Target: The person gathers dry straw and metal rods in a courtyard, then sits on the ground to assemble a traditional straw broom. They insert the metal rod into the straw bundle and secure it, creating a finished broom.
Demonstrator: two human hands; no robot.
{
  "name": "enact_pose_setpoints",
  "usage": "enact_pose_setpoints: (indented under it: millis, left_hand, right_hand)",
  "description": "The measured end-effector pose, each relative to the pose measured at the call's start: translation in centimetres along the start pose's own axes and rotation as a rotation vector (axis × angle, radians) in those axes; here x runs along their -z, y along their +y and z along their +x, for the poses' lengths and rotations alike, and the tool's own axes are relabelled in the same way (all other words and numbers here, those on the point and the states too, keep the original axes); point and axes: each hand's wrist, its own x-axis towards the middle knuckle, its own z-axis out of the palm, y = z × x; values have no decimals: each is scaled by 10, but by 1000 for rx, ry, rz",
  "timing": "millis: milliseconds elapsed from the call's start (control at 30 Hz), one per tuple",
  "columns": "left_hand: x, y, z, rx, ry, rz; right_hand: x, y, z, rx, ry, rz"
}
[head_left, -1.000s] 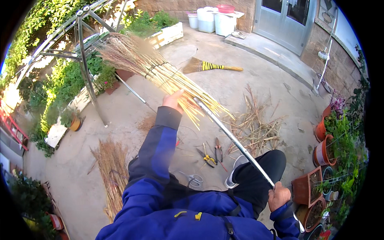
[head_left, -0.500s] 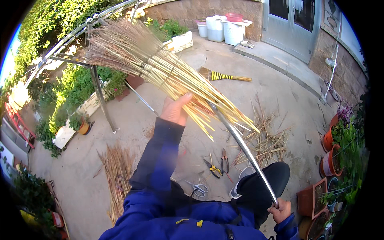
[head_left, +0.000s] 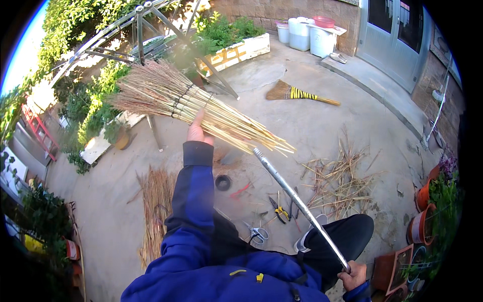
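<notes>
- Grey ground spreads before you toward a double door.
- Loose stalks litter its right side.
- Your left grip clasps the tied bundle above the ground.
- Your right grip wraps the metal pole.

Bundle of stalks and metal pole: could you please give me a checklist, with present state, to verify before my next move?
1. Left hand holds the bundle: ok.
2. Right hand holds the metal pole: ok.
3. Dark ties go around the bundle: ok. Their tightness: cannot tell.
4. Bare stalk ends are even: not ok, some reach further than others.
5. Pole tip is apart from the stalks: cannot tell, it appears very close to their ends.
6. Scissors are out of the hands: ok, on the ground.
</notes>
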Motion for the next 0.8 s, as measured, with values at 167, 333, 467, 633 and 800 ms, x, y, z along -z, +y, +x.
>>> enact_pose_setpoints:
  millis: [167, 333, 467, 633, 800]
  left_hand:
    - [10, -22, -18, 6, 104, 29]
    - [7, -40, -37, 2, -92, 135]
    - [-12, -52, -56, 17, -180, 151]
    - [-48, -49, -81, 42, -242, 130]
    - [-73, -29, -97, 306, -227, -165]
  right_hand:
    - [3, 28, -7, 47, -125, 6]
    - [1, -17, 0, -3, -127, 25]
    - [-12, -9, 12, -50, -92, 87]
    - [-17, -15, 24, -39, -31, 124]
    - [-18, -2, 21, 28, 50, 3]
